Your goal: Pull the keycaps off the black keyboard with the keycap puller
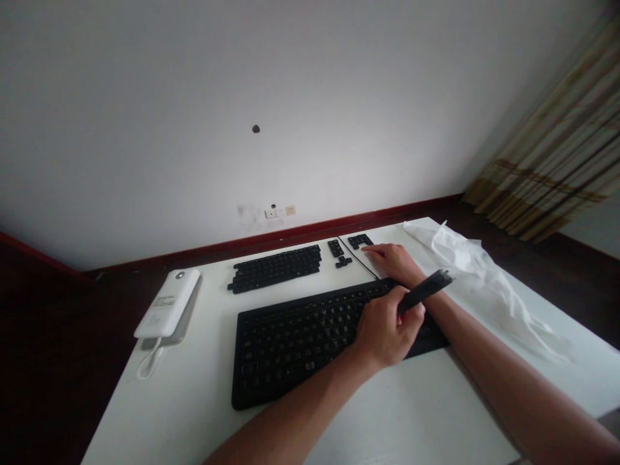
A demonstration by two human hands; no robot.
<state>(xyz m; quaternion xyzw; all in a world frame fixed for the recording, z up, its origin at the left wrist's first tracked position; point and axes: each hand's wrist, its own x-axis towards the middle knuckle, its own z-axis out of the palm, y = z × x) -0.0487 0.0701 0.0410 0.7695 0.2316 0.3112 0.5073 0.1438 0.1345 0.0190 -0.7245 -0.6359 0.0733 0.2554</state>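
A black keyboard base lies on the white table with its keycaps off over much of its surface. My left hand rests over its right half, fingers wrapped round a black stick-like tool that points up to the right; the tool's lower end is hidden. Beyond it, my right hand reaches across to a small block of number-pad keycaps. Its fingertips are close together at the near edge of those keycaps; whether something is between them is too small to tell.
Loose keycaps lie in rows behind the keyboard, with smaller groups and arrow keys beside a thin cable. A white power bank lies at left. A crumpled white plastic bag covers the right side.
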